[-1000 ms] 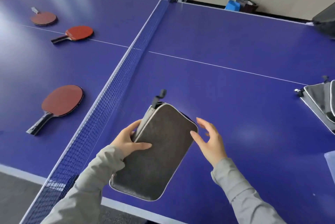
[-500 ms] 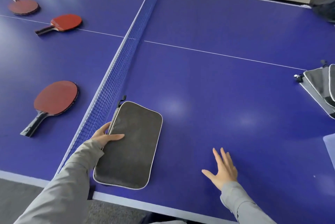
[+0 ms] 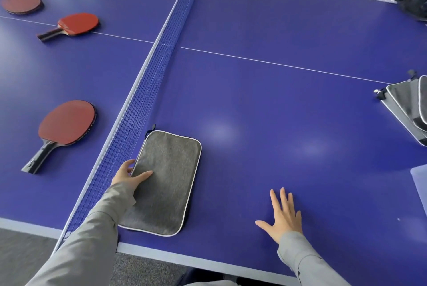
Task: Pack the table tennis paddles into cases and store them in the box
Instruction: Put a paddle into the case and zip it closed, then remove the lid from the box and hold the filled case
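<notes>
Blue table tennis table (image 3: 277,100) fills the room view, with a white centre line running left to right. The net (image 3: 147,73) crosses it from the near edge to the far edge, left of middle. A dark bag (image 3: 413,1) sits on the far right corner, partly cut off. A grey case (image 3: 166,181) lies flat at the near edge, just right of the net, its long side along the net and its zip pull (image 3: 151,129) at the far left corner of the case. A stack of grey cases (image 3: 406,110) lies at the right edge, cut off by the frame. A pale translucent thing (image 3: 420,181) is at the right edge nearer the person; I cannot tell what it is. Left of the net lie three red paddles, well apart: the near paddle (image 3: 67,123) with its handle toward the near edge, the middle paddle (image 3: 78,23) on the centre line, and the far paddle (image 3: 20,3) near the left edge. The left hand (image 3: 127,174) holds the grey case by its left side, thumb flat on top, fingers curled at the edge next to the net. The right hand (image 3: 284,216) is palm down near the near edge, well right of the case, fingers straight and spread, holding nothing; contact with the table is unclear. Both sleeves are grey.
</notes>
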